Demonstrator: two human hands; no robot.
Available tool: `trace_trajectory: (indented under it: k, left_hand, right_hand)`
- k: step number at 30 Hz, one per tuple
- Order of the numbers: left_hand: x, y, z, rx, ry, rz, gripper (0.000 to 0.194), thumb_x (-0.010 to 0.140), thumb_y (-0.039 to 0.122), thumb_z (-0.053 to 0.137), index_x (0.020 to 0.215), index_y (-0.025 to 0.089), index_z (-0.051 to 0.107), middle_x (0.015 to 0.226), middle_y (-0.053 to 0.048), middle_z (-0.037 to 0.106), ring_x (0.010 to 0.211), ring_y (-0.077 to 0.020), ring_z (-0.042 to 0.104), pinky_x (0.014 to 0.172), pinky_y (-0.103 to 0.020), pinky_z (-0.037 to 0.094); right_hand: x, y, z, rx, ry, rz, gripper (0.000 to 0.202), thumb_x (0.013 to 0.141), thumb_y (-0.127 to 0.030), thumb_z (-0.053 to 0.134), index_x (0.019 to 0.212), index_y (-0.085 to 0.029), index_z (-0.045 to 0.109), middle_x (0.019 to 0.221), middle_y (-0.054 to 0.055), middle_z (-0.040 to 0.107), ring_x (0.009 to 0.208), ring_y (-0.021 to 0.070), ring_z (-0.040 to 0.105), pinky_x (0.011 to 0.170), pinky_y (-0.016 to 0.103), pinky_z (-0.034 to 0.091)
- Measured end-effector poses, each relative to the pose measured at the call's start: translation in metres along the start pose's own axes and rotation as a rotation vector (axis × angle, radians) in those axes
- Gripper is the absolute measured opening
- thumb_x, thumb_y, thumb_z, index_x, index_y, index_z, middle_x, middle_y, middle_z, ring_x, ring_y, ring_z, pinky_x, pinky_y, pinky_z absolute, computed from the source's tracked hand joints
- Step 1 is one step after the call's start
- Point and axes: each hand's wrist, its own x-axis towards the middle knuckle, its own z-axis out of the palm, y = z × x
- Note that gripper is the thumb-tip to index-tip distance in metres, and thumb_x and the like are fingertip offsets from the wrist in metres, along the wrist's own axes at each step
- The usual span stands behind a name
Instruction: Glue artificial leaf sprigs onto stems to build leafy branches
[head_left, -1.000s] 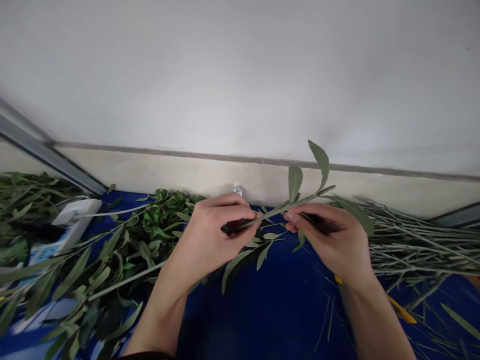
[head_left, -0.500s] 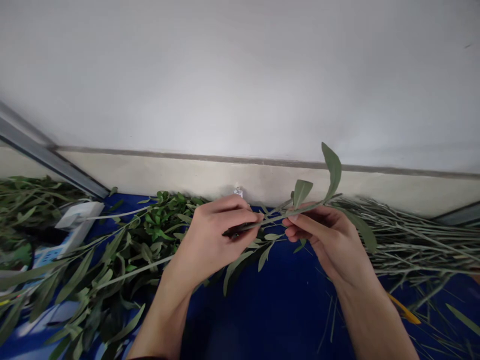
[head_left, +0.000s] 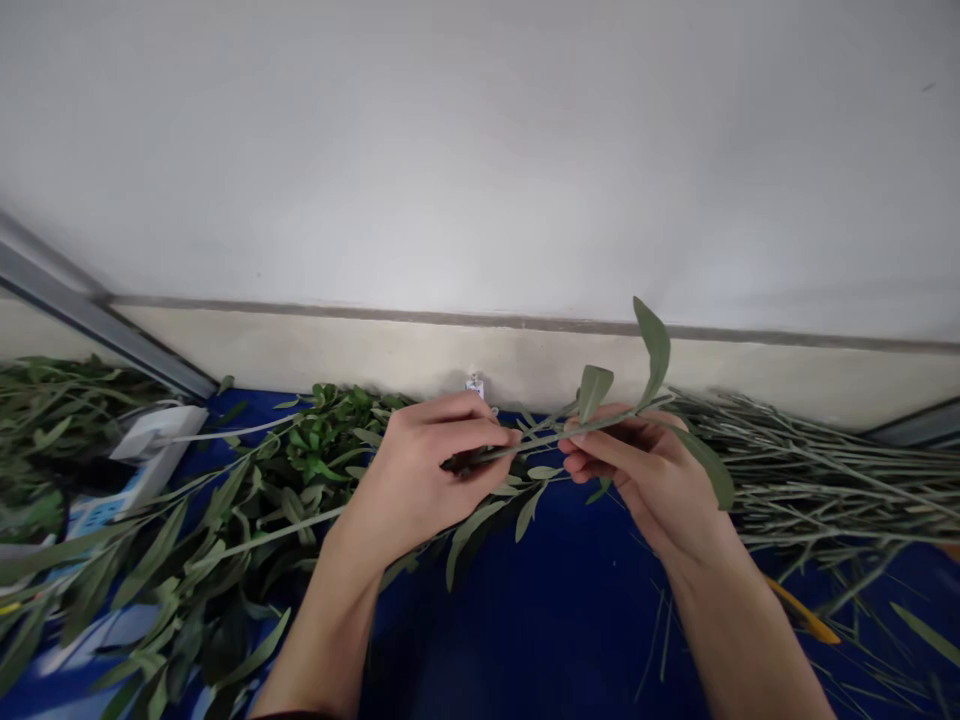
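Between my two hands runs a thin leafy stem, roughly level, with grey-green leaves standing up and hanging down at its right end. My left hand pinches the stem's left part between thumb and fingers. Something dark shows inside that grip, too shadowed to make out. My right hand is closed on the stem further right, thumb on the near side and fingers curled behind. A few narrow leaves hang just below, between the hands.
Leafy branches are heaped at the left on the blue surface. Bare stems lie piled at the right, near a yellow object. A white power strip is at far left. A pale wall rises behind.
My right hand and the leafy end of the stem have shifted slightly left and down, closer to my left hand. My left hand has barely moved.
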Motion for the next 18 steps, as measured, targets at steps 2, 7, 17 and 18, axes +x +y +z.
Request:
trace_trajectory:
  k: [2, 7, 17, 18]
  left_hand:
    - [0.0, 0.0, 0.0, 0.009, -0.005, 0.009, 0.011, 0.088, 0.005, 0.071, 0.089, 0.015, 0.076, 0.085, -0.004, 0.07, 0.064, -0.0096, 0.064, 0.056, -0.021, 0.049]
    - [-0.001, -0.003, -0.001, 0.007, -0.023, 0.0, 0.012, 0.088, 0.005, 0.07, 0.088, 0.016, 0.076, 0.086, -0.004, 0.071, 0.065, -0.0103, 0.065, 0.056, -0.021, 0.049]
    - [-0.002, -0.001, -0.005, -0.022, -0.046, -0.099, 0.014, 0.092, 0.018, 0.073, 0.104, 0.02, 0.081, 0.101, -0.008, 0.077, 0.072, -0.0134, 0.071, 0.062, -0.021, 0.059]
    - [-0.002, 0.0, -0.009, -0.031, -0.071, -0.146, 0.024, 0.091, 0.02, 0.074, 0.114, 0.023, 0.079, 0.103, -0.007, 0.078, 0.071, -0.0129, 0.071, 0.062, -0.021, 0.059]
  right_hand:
    - [0.003, 0.004, -0.003, 0.005, -0.019, 0.028, 0.018, 0.076, -0.033, 0.09, 0.082, -0.018, 0.084, 0.075, 0.009, 0.081, 0.063, 0.0211, 0.077, 0.058, 0.03, 0.067]
    - [0.003, 0.005, -0.001, -0.11, -0.016, -0.106, 0.011, 0.081, -0.03, 0.087, 0.082, -0.019, 0.083, 0.074, 0.006, 0.08, 0.062, 0.0198, 0.076, 0.059, 0.031, 0.067]
    - [0.004, 0.003, 0.003, -0.023, 0.083, -0.102, 0.012, 0.078, -0.03, 0.089, 0.078, -0.019, 0.082, 0.072, 0.005, 0.078, 0.059, 0.0164, 0.072, 0.057, 0.029, 0.064]
    - [0.005, 0.004, 0.002, -0.01, 0.09, -0.098, 0.012, 0.078, -0.029, 0.089, 0.079, -0.019, 0.082, 0.073, 0.005, 0.079, 0.06, 0.0163, 0.072, 0.059, 0.029, 0.064]
